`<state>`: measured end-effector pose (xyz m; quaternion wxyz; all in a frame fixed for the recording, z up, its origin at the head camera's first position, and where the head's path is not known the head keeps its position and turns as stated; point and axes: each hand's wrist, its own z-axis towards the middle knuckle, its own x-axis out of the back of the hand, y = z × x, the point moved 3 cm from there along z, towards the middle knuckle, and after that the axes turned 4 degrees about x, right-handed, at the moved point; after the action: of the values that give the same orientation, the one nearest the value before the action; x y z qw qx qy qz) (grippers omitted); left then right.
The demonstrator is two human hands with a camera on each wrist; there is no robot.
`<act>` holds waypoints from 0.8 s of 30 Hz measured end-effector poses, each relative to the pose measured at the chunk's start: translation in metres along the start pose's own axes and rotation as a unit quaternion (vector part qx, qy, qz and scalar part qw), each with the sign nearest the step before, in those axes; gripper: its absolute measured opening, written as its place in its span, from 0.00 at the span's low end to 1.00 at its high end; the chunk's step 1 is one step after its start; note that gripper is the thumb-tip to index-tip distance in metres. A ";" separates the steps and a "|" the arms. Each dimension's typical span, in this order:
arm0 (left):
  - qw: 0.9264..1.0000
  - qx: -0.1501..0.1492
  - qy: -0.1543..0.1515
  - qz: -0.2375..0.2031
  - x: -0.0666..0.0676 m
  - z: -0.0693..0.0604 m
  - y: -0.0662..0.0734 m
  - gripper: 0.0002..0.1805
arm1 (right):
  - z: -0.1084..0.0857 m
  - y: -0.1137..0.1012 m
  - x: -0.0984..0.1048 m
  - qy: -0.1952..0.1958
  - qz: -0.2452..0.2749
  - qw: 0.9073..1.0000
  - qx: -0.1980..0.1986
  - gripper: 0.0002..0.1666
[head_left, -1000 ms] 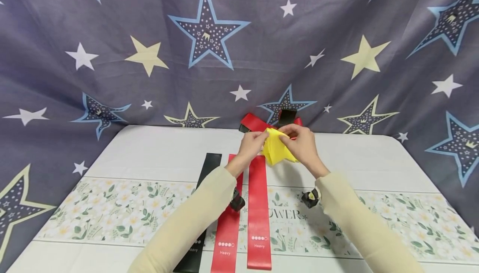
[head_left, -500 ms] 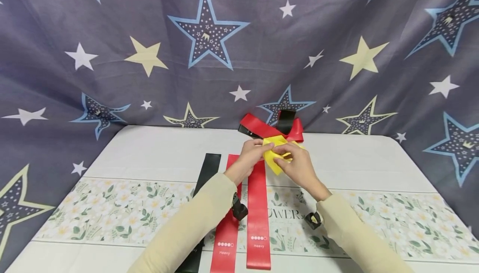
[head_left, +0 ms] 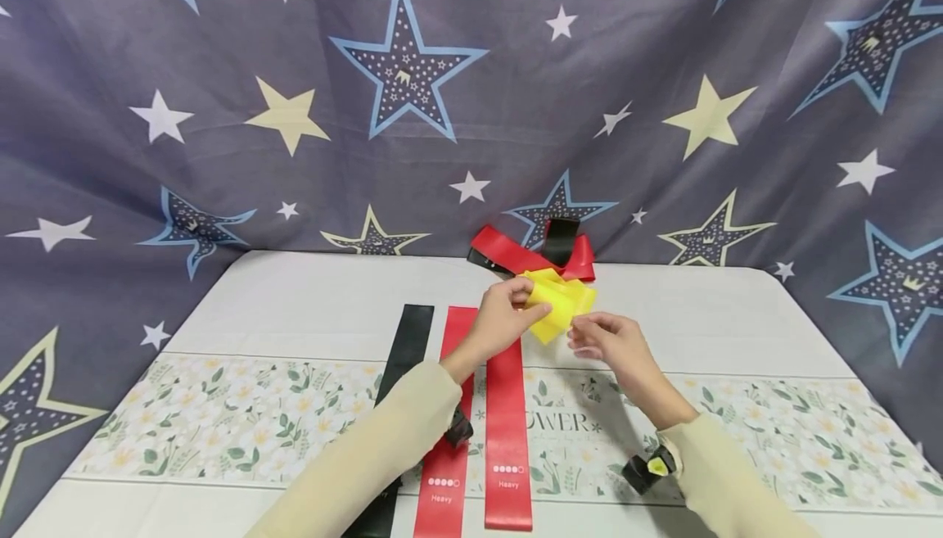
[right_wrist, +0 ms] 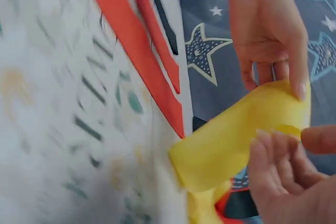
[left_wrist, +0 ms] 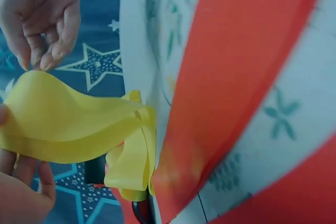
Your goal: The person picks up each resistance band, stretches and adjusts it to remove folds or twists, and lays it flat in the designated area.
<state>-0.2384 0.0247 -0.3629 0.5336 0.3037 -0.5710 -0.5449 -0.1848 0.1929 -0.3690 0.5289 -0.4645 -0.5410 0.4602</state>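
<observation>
A yellow resistance band (head_left: 563, 302) hangs bunched in loops above the far middle of the table. My left hand (head_left: 501, 317) pinches its left end between thumb and fingers; in the left wrist view the left hand (left_wrist: 23, 190) is partly cut off by the frame edge. My right hand (head_left: 615, 350) is beside the band's lower right edge, fingers loosely bent and nothing gripped. In the right wrist view the right hand's fingertips (right_wrist: 262, 142) overlap the yellow loop; whether they touch it I cannot tell.
Two red bands marked "Heavy", one at left (head_left: 442, 460) and one at right (head_left: 508, 440), lie lengthwise beside a black band (head_left: 408, 341). Behind the hands, a red band (head_left: 508, 250) and a black band (head_left: 561, 241) lie tangled against the star-patterned curtain (head_left: 471, 112).
Both hands came down slightly with the yellow band. My right hand let go of it and moved right and down, while the left hand kept its pinch.
</observation>
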 end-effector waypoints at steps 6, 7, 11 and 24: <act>0.990 -0.093 -0.043 0.095 -0.005 -0.017 0.005 0.07 | -0.014 0.016 0.002 -0.144 0.215 0.955 -0.144 0.24; 0.988 -0.098 -0.051 0.107 -0.006 -0.020 0.006 0.08 | -0.016 0.018 0.002 -0.162 0.249 0.941 -0.160 0.26; 0.971 -0.133 -0.084 0.180 -0.005 -0.028 0.008 0.14 | -0.022 0.023 0.000 -0.181 0.359 0.896 -0.186 0.25; 0.919 -0.204 -0.137 0.307 -0.004 -0.048 0.005 0.12 | -0.024 0.024 -0.005 -0.105 0.324 0.928 -0.150 0.36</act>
<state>-0.1910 0.0155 -0.3676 0.6418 -0.0801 -0.5800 -0.4953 -0.1608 0.1913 -0.3932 0.2160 -0.6375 -0.4760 0.5660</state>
